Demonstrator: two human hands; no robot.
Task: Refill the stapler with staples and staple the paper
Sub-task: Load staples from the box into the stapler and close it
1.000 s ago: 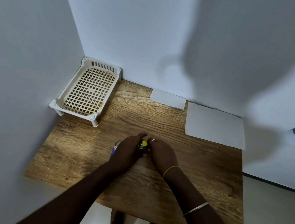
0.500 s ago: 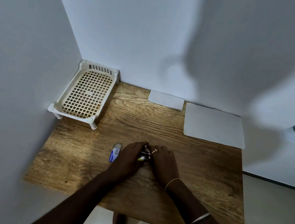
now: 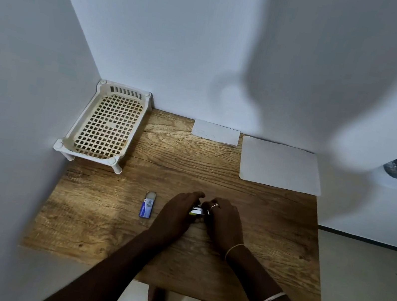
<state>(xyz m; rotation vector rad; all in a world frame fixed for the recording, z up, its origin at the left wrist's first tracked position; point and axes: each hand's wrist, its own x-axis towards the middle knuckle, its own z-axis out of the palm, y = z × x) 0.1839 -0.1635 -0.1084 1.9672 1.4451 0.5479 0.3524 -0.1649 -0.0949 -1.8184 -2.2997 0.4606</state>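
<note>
Our left grip and right grip curl round the stapler, its body mostly hidden from us

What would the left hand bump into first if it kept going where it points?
Probably the right hand, whose fingers sit just across the stapler that the left hand holds. Depth is hard to judge, but they look almost touching.
</note>
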